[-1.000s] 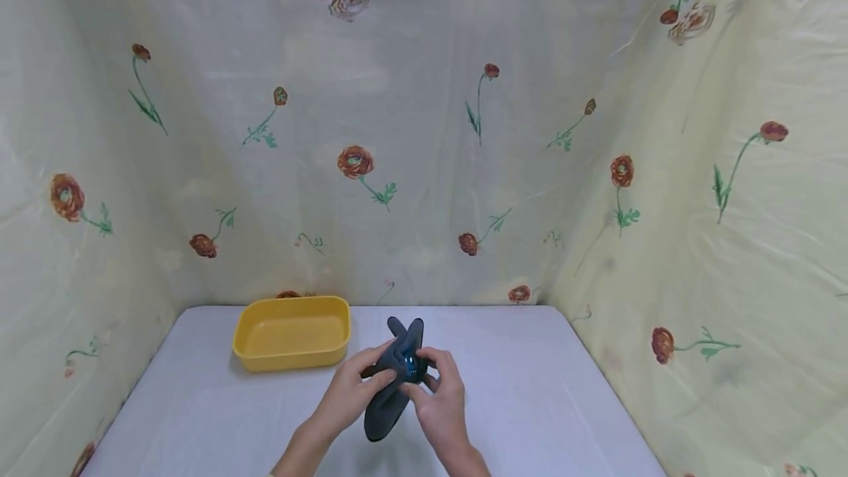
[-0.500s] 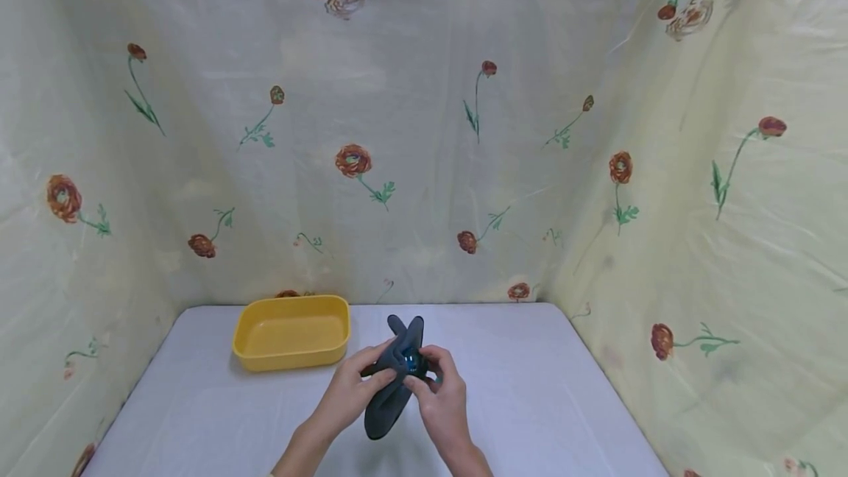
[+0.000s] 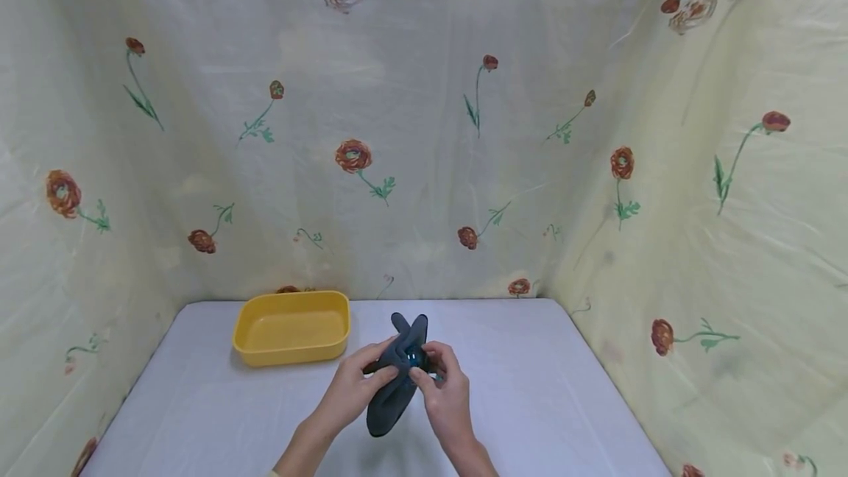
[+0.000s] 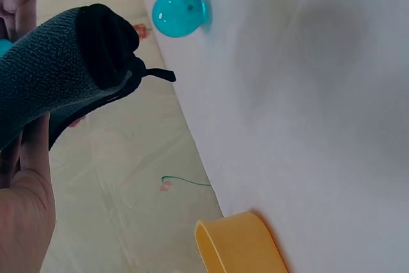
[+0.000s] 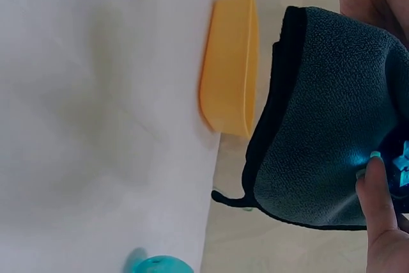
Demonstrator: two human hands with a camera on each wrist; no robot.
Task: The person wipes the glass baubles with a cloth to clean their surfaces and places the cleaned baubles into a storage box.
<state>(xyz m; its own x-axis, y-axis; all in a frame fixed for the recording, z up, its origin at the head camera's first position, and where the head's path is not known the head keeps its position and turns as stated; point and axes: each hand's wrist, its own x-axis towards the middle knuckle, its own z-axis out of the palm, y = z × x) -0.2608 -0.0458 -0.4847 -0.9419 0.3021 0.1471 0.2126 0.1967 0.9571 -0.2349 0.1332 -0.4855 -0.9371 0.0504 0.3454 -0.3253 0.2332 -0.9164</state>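
My left hand [image 3: 358,383] grips a dark grey, black-edged cleaning cloth [image 3: 389,407], bunched up above the table, thumb on its near face. Against a fold of the cloth sits a shiny, see-through blue rounded piece [image 3: 415,358]. My right hand [image 3: 449,394] pinches this piece between thumb and fingers, which cover much of it. In the right wrist view the fingertip [image 5: 376,174] presses at the cloth beside the glossy blue surface. A turquoise, glass-like rounded thing [image 4: 179,13] stands on the table below the hands; they mostly hide it in the head view.
A yellow oblong tub [image 3: 291,356] stands at the back left of the white-covered table [image 3: 550,389]. Flower-printed sheeting [image 3: 424,116] encloses the table at the back and both sides. A small black loop [image 5: 230,200] hangs from the cloth's edge.
My right thumb has moved up over the blue piece, and the right hand has turned slightly around it. The left hand keeps its grip on the cloth. The head view has tilted slightly.
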